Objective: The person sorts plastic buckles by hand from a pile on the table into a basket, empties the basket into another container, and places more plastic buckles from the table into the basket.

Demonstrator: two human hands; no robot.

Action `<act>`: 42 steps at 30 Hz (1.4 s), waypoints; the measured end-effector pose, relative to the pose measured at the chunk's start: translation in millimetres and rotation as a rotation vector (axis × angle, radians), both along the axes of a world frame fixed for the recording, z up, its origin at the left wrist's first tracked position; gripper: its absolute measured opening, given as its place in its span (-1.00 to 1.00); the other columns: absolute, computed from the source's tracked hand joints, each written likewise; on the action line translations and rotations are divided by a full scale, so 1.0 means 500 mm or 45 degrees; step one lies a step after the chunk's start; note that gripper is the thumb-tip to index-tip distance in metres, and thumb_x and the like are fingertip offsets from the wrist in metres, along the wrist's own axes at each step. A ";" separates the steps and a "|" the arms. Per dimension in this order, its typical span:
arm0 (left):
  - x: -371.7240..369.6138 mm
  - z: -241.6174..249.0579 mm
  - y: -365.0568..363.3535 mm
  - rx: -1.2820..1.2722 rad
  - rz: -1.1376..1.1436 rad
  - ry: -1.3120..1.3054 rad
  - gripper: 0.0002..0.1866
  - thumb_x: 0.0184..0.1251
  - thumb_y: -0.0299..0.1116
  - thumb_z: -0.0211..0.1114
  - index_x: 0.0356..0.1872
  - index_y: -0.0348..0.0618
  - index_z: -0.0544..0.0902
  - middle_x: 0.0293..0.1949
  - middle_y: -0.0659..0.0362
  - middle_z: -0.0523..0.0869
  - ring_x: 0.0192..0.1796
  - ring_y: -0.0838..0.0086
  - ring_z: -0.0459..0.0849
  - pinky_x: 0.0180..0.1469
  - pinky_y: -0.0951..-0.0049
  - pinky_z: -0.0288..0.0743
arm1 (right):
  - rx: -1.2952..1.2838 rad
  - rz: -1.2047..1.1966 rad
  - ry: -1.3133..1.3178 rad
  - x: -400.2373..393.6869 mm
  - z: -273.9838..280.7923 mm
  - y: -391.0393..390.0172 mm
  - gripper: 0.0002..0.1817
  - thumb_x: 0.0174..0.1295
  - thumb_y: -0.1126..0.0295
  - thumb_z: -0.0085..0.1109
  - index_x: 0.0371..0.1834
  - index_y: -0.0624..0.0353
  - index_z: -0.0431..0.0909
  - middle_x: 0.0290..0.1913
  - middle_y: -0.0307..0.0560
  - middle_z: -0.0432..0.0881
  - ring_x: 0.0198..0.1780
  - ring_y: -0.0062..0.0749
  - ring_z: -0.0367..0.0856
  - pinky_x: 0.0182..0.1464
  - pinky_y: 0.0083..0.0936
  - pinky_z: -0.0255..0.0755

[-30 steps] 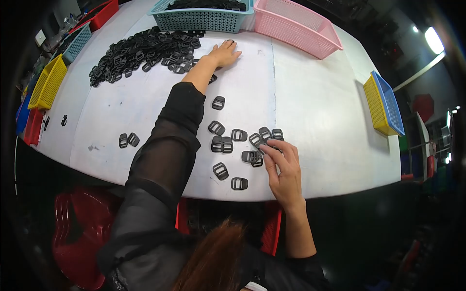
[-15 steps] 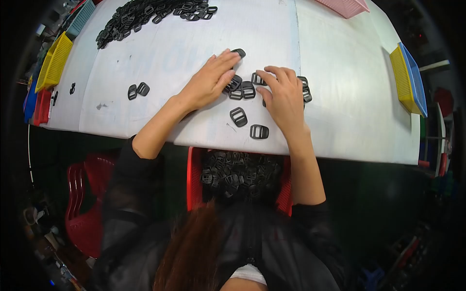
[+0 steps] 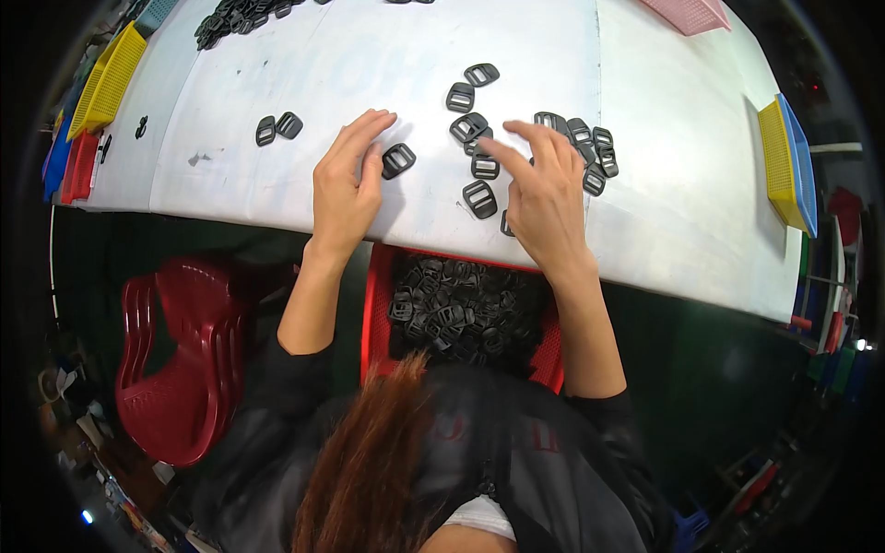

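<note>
Several black plastic strap buckles lie loose on the white table. My left hand [image 3: 347, 184] is open just above the tabletop, its fingers curved, with a single buckle [image 3: 398, 161] right beside its fingertips. My right hand [image 3: 546, 194] is open too, fingers apart, over the middle of the scattered buckles and partly hiding some. Left of its fingertips runs a loose column of buckles, among them one buckle [image 3: 479, 198] near the front. To its right sits a tight cluster with a buckle [image 3: 595, 180] at its lower edge. Nothing is visibly held in either hand.
A red basket [image 3: 376, 304] full of black buckles stands below the table edge at my lap. A buckle heap [image 3: 230, 23] lies at the far left. Yellow baskets [image 3: 109, 81] stand at the left, a yellow and blue pair [image 3: 779, 166] at the right. A red chair [image 3: 189, 359] is left.
My left hand has drawn back left and nearer, off the buckles it covered. My right hand stays over the buckles, several now grouped at its right. The view has shifted slightly.
</note>
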State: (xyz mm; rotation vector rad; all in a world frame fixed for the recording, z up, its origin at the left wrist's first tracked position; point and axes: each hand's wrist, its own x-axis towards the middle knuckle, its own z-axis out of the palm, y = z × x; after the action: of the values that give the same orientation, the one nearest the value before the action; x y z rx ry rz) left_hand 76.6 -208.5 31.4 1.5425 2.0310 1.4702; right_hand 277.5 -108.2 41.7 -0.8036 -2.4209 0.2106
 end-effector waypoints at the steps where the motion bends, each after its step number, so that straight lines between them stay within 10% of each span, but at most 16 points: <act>1: 0.002 -0.007 -0.008 0.028 0.034 -0.056 -0.67 0.33 -0.62 0.07 0.07 -0.28 0.64 0.10 -0.04 0.67 0.26 0.13 0.57 0.32 0.24 0.37 | 0.035 -0.032 -0.010 -0.011 -0.003 0.005 -0.53 -0.06 0.71 0.10 -0.07 0.02 0.67 0.11 -0.12 0.53 0.23 -0.15 0.40 0.25 -0.13 0.19; 17: 0.015 -0.028 0.032 -0.244 -0.319 0.605 -0.51 0.42 -0.34 0.11 0.38 0.00 0.43 0.46 0.14 0.32 0.54 0.16 0.17 0.51 -0.09 -0.03 | 0.001 -0.084 -0.260 0.084 0.002 -0.030 -0.37 -0.07 0.75 0.01 0.04 -0.15 0.68 0.29 -0.16 0.43 0.40 -0.14 0.26 0.41 0.18 0.01; 28: 0.108 -0.009 0.000 -0.098 -0.411 0.089 -0.65 0.39 -0.49 0.15 0.18 -0.21 0.58 0.19 -0.05 0.57 0.33 0.07 0.48 0.36 0.18 0.32 | 0.045 -0.398 -0.090 0.122 -0.028 -0.033 -0.30 -0.05 0.80 -0.03 0.21 -0.05 0.54 0.30 -0.07 0.39 0.40 -0.05 0.25 0.39 0.21 0.06; 33: 0.110 -0.012 0.006 0.010 -0.309 0.018 -0.65 0.37 -0.52 0.15 0.17 -0.21 0.60 0.19 -0.06 0.58 0.34 0.11 0.48 0.35 0.21 0.34 | 0.066 -0.366 -0.087 0.089 -0.012 -0.009 -0.71 0.11 0.46 0.33 -0.07 0.00 0.67 0.13 -0.20 0.53 0.29 -0.17 0.37 0.34 0.31 0.04; 42: 0.092 -0.029 0.068 -0.216 -0.563 0.511 -0.53 0.46 -0.40 0.04 0.37 -0.14 0.40 0.39 0.04 0.41 0.50 0.19 0.24 0.52 0.05 0.00 | 0.220 -0.295 -0.133 0.088 -0.023 0.012 -0.71 0.09 0.55 0.16 -0.14 0.02 0.71 0.06 -0.18 0.57 0.21 -0.21 0.42 0.30 0.06 0.15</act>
State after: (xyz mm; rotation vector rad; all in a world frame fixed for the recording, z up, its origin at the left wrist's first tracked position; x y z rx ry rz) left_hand 122.6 -174.5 17.0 2.1621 1.7666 0.8567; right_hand 321.7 -102.0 30.1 -1.0268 -2.3760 -0.1313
